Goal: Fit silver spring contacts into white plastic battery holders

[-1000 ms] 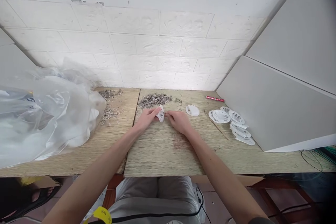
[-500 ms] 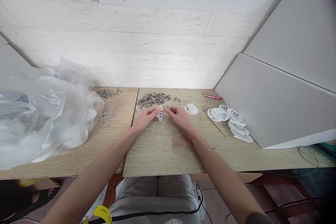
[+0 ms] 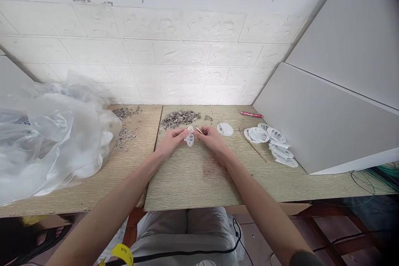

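Between the thumb and fingers of my left hand (image 3: 172, 140) a round white plastic disc (image 3: 190, 138) with slots is pinched, turned partly edge-on. My right hand (image 3: 211, 137) is closed on a thin metal tool (image 3: 198, 130) whose kind I cannot make out; its fingertips are close to the disc's right edge. Behind the hands lies a heap of small metal pieces (image 3: 181, 119). A single white disc (image 3: 225, 129) rests flat on the table just right of my right hand.
Overlapping slotted discs (image 3: 282, 151) lie at the right, near a thin stick (image 3: 258, 151) and a red pen (image 3: 252, 114). A large clear plastic bag (image 3: 59, 133) of white discs fills the left, beside more metal pieces (image 3: 126, 137). A grey panel (image 3: 336, 120) borders the right side.
The disc in my left hand has turned to show more of its slotted face. The metal tool in my right hand is tilted slightly differently. The whole view has shifted a little.
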Motion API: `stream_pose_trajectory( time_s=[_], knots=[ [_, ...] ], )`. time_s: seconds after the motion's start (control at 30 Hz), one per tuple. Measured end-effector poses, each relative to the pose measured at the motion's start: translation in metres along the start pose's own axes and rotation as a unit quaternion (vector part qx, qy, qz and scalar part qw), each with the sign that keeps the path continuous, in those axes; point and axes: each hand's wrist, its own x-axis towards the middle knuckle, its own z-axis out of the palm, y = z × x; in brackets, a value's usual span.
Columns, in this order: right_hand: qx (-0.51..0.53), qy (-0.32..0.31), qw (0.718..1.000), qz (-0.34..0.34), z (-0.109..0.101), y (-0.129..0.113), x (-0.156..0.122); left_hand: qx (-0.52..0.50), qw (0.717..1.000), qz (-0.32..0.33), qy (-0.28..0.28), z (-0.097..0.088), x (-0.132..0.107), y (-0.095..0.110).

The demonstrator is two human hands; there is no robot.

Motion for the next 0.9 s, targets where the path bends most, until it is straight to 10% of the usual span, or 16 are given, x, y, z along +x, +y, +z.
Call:
stream_pose_trajectory(
  time_s=[0.43,0.9],
  knots=[
    [-0.081,0.106,0.99,-0.041,0.01,-0.001,-0.003,0.026,0.999,0.004,0.02,0.009,-0.004,0.005],
    [0.166,0.029,0.985,-0.023,0.01,-0.009,-0.002,0.209,0.973,0.051,0.083,0.005,-0.003,0.008]
  ],
)
